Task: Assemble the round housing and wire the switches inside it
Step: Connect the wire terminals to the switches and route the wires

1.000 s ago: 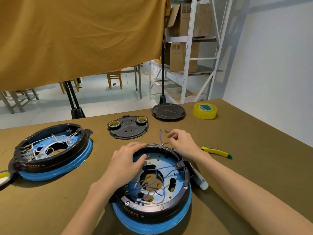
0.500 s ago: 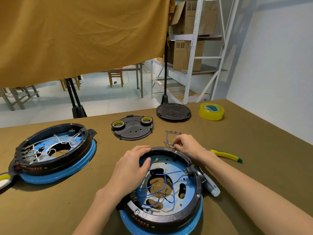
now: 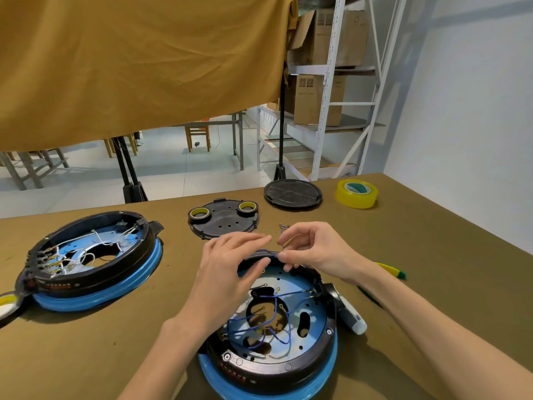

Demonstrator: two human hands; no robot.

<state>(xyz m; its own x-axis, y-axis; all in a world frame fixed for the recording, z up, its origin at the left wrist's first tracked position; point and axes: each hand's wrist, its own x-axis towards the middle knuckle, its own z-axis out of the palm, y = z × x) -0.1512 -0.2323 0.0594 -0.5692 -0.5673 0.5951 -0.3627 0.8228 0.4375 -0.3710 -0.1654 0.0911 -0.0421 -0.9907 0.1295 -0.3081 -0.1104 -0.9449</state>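
Observation:
A round black housing (image 3: pixel 291 368) on a blue ring sits in front of me, with blue wires (image 3: pixel 269 323) crossing its blue inner plate. My right hand (image 3: pixel 313 251) hovers over the housing's far rim and pinches a short loose blue wire (image 3: pixel 281 243) between thumb and fingers. My left hand (image 3: pixel 227 272) is raised above the rim's left side, fingers stretched toward that wire; I cannot tell whether they touch it.
A second housing (image 3: pixel 86 255) with white wires lies at the left. A black cover with two tape rolls (image 3: pixel 223 219), a round black lid (image 3: pixel 292 194) and a yellow tape roll (image 3: pixel 356 194) sit farther back. A yellow-green tool (image 3: pixel 392 271) and a white pen (image 3: pixel 352 317) lie right of the housing.
My right hand lifted the loose blue wire off the table. My left hand left the housing rim and rose toward it. The view tilted so the housing sits lower.

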